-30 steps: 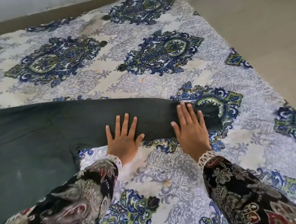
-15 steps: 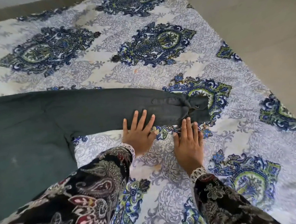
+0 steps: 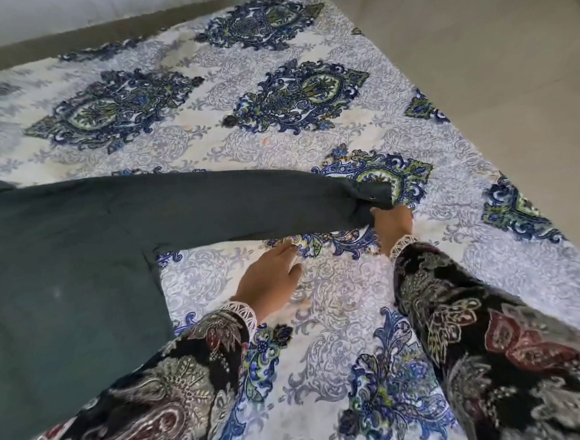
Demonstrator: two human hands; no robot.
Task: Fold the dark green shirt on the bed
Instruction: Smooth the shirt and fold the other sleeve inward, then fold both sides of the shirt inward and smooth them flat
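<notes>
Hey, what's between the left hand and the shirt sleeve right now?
Head view: only bare patterned bedsheet. The left hand lies just short of the sleeve; nothing else sits between.

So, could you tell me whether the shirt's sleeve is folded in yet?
Not yet: the sleeve lies stretched across the bedsheet.

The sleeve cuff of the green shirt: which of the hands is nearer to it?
Right. The right hand grips the cuff at its near edge; the left hand lies on the bedsheet, short of the sleeve.

Patterned bedsheet (image 3: 180,148), blue and green medallions on white. Beige tiled floor (image 3: 494,68) alongside. Pale wall (image 3: 61,12) beyond.
</notes>
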